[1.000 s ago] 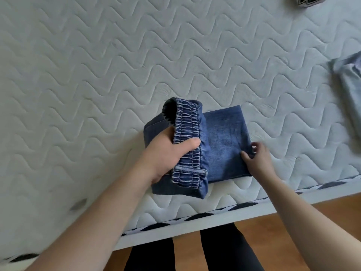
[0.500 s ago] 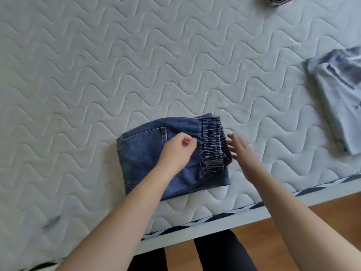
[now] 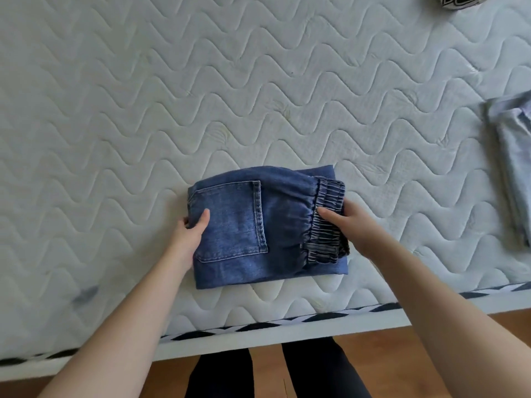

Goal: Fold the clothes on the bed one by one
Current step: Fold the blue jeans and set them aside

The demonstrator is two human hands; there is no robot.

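Two hands are set on the folded jeans [image 3: 267, 222], which lie on the bed [image 3: 258, 96] close to its near edge. The left hand [image 3: 191, 234] grips the left end of the bundle, thumb on top beside the back pocket [image 3: 232, 219] and fingers tucked round the edge. The right hand [image 3: 349, 222] is laid against the right end, thumb on the gathered elastic waistband [image 3: 327, 222], the other fingers hidden behind or under the cloth, so the bundle appears to be grasped from both ends.

The fold itself looks complete; the step in hand is judged to be squaring the bundle or lifting it away. For this to be done well, the layers are best kept pressed together from both ends at once, so that the waistband, which sits proud on top, is not allowed to spring open. Should the bundle be lifted, it is better supported from beneath than pinched at the edges, since denim of this thickness would likely sag and unfold in the middle.

No containers are seen. To the right of the jeans, well apart, a pale blue garment [image 3: 514, 168] is partly in view on the bed, seemingly already folded. Far beyond the jeans, at the top edge of the view, a dark patterned object [image 3: 457, 1] is cut off and cannot be identified.
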